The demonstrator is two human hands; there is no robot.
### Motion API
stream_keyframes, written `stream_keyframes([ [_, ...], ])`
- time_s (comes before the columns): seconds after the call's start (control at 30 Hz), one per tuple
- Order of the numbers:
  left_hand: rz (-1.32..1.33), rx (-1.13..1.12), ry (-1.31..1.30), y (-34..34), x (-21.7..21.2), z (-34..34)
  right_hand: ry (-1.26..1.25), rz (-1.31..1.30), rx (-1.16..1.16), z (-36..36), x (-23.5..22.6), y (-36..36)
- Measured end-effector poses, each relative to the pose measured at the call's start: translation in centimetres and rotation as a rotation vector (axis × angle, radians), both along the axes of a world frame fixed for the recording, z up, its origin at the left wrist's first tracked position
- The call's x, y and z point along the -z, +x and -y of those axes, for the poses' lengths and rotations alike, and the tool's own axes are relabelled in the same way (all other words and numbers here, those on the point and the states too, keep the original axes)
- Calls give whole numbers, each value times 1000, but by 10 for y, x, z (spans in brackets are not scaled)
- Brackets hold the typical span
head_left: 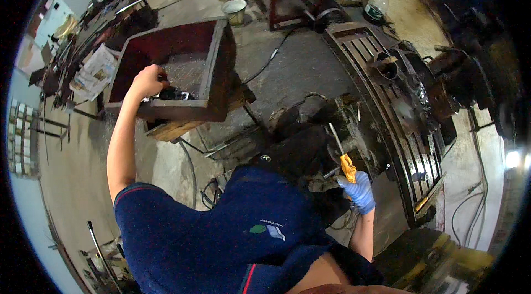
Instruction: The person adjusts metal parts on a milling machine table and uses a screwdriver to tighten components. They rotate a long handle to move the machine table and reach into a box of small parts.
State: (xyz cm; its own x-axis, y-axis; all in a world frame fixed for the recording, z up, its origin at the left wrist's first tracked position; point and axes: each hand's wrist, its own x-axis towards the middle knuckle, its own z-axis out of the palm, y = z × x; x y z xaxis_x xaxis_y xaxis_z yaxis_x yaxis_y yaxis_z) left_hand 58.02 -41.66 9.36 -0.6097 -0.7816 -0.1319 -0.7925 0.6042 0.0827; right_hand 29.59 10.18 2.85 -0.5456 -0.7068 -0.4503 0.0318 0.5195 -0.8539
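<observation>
My bare left hand (149,82) reaches over the near edge of a dark red open-topped bin (222,61). Its fingers are curled closed, with something dark at their tips that I cannot make out. Close below it, several small dark and shiny metal parts (176,94) lie at the bin's near side. In a blue glove, my right hand (359,191) is wrapped round a yellow air blow gun (347,168), whose thin metal nozzle (335,138) points away from me.
A greasy slotted machine table (381,111) runs along the right, with machine parts on it. A wooden support (171,129) stands under the bin. Farther off are a bucket (235,12), a dark red stand (272,3) and a plastic bottle (377,5). A hose (191,169) trails over the floor.
</observation>
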Motion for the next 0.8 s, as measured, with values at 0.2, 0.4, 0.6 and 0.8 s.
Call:
stream_keyframes([
  [0.2,-502,307,419,-99,-95,-75,137,-507,-224,10,-24,-3],
  [0.4,-204,812,1086,-260,-80,-172,-5,-548,-143,3,-44,-11],
  [0.6,-7,946,1213,-355,-3,-263,451,-594,7,-39,-41,-10],
  [0.8,-198,1257,718,-432,27,-317,297,-616,269,-82,-51,-27],
])
